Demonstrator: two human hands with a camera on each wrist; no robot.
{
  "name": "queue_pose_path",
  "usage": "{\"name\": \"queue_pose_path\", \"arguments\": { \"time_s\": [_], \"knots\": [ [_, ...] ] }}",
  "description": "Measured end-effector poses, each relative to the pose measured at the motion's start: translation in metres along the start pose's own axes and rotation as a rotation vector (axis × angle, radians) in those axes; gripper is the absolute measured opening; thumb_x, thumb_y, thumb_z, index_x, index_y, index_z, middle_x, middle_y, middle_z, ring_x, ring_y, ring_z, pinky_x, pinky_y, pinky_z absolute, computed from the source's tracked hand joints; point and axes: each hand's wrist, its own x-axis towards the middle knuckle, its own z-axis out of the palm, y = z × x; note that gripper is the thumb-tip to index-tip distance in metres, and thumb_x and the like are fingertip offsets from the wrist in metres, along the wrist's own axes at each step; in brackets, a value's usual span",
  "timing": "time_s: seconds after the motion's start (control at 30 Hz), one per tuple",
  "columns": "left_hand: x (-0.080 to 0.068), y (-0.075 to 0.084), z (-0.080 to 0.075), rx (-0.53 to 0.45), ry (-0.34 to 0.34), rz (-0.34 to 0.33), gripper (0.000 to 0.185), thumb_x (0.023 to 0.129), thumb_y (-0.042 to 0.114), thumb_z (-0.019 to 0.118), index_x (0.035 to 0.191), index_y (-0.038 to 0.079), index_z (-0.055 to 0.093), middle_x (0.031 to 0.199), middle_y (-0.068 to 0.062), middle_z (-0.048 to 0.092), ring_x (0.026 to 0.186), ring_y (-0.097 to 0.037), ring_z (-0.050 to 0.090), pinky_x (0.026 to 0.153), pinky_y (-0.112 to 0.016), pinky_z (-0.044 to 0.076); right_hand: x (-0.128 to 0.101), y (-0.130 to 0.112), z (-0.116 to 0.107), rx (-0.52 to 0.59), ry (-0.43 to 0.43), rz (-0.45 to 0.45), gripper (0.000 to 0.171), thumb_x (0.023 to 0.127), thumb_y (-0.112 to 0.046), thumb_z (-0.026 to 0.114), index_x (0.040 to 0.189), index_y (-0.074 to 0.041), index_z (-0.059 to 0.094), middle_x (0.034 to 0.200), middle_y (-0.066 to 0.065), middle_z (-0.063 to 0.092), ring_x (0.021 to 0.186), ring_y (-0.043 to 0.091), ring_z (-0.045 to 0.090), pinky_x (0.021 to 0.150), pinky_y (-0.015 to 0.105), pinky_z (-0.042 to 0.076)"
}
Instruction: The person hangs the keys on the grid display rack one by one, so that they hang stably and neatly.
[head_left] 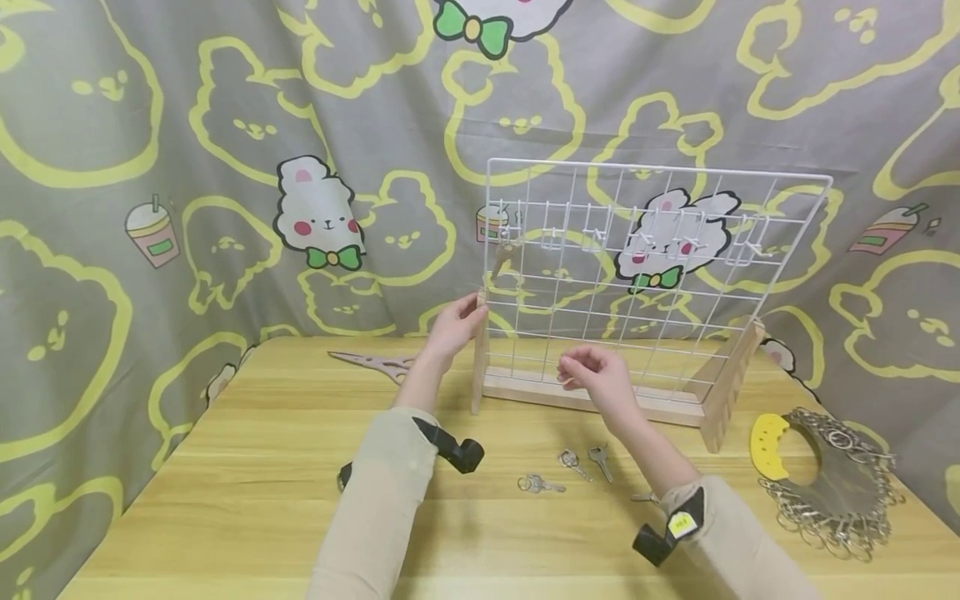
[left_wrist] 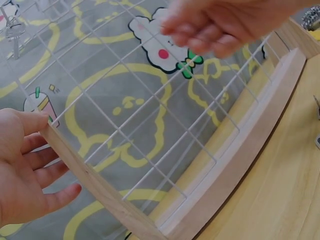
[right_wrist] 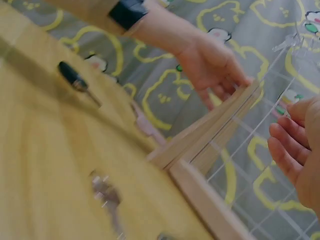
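My left hand pinches the top of the left wooden post of a white wire grid rack; its lower fingers hang beside the post. My right hand is in front of the grid's lower middle, fingers loosely curled, with nothing visible in them. A row of white hooks hangs on the upper grid. From the leftmost hook hangs a key. On the table in front of the rack lie a key with a ring, a second key and a third key.
To the right lies a ring-shaped bunch of metal rings with a yellow piece. A flat pinkish pointed piece with cut-outs lies left of the rack. A dark-handled screwdriver is on the table, mostly behind my left sleeve in the head view.
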Motion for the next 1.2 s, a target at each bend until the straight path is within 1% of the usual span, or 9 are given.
{"name": "queue_pose_path", "arguments": {
  "time_s": [0.13, 0.33, 0.4, 0.57, 0.67, 0.83, 0.9, 1.07, 1.2],
  "knots": [
    [-0.001, 0.001, 0.000, 0.001, 0.002, -0.008, 0.051, 0.096, 0.018, 0.050, 0.142, 0.002, 0.033, 0.144, -0.013, 0.038, 0.128, -0.027, 0.039, 0.103, -0.038, 0.037, -0.016, 0.014, -0.007, -0.057, -0.055, 0.053, 0.029, 0.088, -0.009, 0.063, 0.105, 0.012, 0.055, 0.086, 0.007, 0.064, 0.075, 0.013, 0.062, 0.071, 0.030, 0.056],
    [-0.002, 0.001, -0.001, 0.009, 0.010, -0.014, 0.051, 0.096, 0.020, 0.051, 0.142, 0.003, 0.035, 0.143, -0.012, 0.039, 0.128, -0.026, 0.039, 0.104, -0.038, 0.037, -0.037, 0.031, -0.014, -0.100, -0.134, 0.109, 0.028, 0.086, -0.006, 0.062, 0.106, 0.013, 0.055, 0.094, 0.023, 0.061, 0.080, 0.020, 0.062, 0.072, 0.031, 0.056],
    [-0.001, 0.001, -0.001, 0.014, 0.012, -0.014, 0.051, 0.096, 0.020, 0.051, 0.142, 0.003, 0.035, 0.143, -0.012, 0.039, 0.128, -0.025, 0.039, 0.104, -0.038, 0.036, -0.044, 0.036, -0.015, -0.122, -0.167, 0.111, 0.029, 0.086, -0.006, 0.062, 0.106, 0.014, 0.054, 0.094, 0.025, 0.061, 0.080, 0.021, 0.062, 0.072, 0.032, 0.056],
    [-0.001, -0.001, -0.001, 0.013, 0.007, -0.016, 0.051, 0.096, 0.019, 0.050, 0.142, 0.003, 0.035, 0.143, -0.012, 0.039, 0.129, -0.026, 0.039, 0.104, -0.038, 0.036, -0.056, 0.046, -0.012, -0.154, -0.245, 0.142, 0.032, 0.084, -0.008, 0.065, 0.105, 0.014, 0.054, 0.089, 0.019, 0.063, 0.076, 0.018, 0.060, 0.068, 0.030, 0.055],
    [-0.001, -0.001, -0.001, 0.003, 0.006, -0.019, 0.050, 0.097, 0.017, 0.049, 0.142, 0.002, 0.034, 0.143, -0.012, 0.038, 0.129, -0.026, 0.039, 0.104, -0.039, 0.037, -0.061, 0.050, -0.006, -0.145, -0.298, 0.166, 0.032, 0.084, -0.008, 0.065, 0.105, 0.013, 0.055, 0.086, 0.013, 0.063, 0.075, 0.020, 0.060, 0.066, 0.029, 0.055],
    [-0.001, -0.001, -0.001, -0.001, 0.005, -0.022, 0.051, 0.097, 0.019, 0.050, 0.142, 0.002, 0.034, 0.144, -0.012, 0.038, 0.129, -0.025, 0.038, 0.104, -0.039, 0.036, -0.068, 0.054, 0.005, -0.126, -0.411, 0.179, 0.031, 0.083, -0.007, 0.066, 0.105, 0.013, 0.055, 0.086, 0.011, 0.063, 0.074, 0.020, 0.061, 0.065, 0.028, 0.055],
    [-0.001, -0.001, -0.001, -0.001, 0.004, -0.021, 0.051, 0.096, 0.020, 0.050, 0.142, 0.003, 0.034, 0.144, -0.012, 0.038, 0.129, -0.025, 0.038, 0.104, -0.039, 0.036, -0.070, 0.054, 0.010, -0.123, -0.449, 0.181, 0.030, 0.083, -0.007, 0.066, 0.104, 0.012, 0.056, 0.085, 0.010, 0.063, 0.071, 0.018, 0.060, 0.063, 0.026, 0.055],
    [0.000, 0.000, 0.000, -0.002, 0.002, -0.017, 0.051, 0.096, 0.020, 0.050, 0.142, 0.003, 0.035, 0.144, -0.012, 0.038, 0.129, -0.026, 0.038, 0.104, -0.040, 0.036, -0.072, 0.055, 0.019, -0.156, -0.492, 0.156, 0.026, 0.080, -0.006, 0.068, 0.099, 0.010, 0.059, 0.080, 0.006, 0.061, 0.068, 0.014, 0.057, 0.056, 0.020, 0.051],
    [0.000, 0.000, 0.000, -0.004, -0.001, -0.021, 0.051, 0.097, 0.019, 0.050, 0.142, 0.003, 0.035, 0.144, -0.012, 0.038, 0.129, -0.026, 0.038, 0.104, -0.040, 0.036, -0.071, 0.057, 0.025, -0.264, -0.487, 0.118, 0.018, 0.078, -0.009, 0.072, 0.092, 0.001, 0.064, 0.077, 0.002, 0.061, 0.067, 0.012, 0.055, 0.054, 0.019, 0.049]
  ]
}}
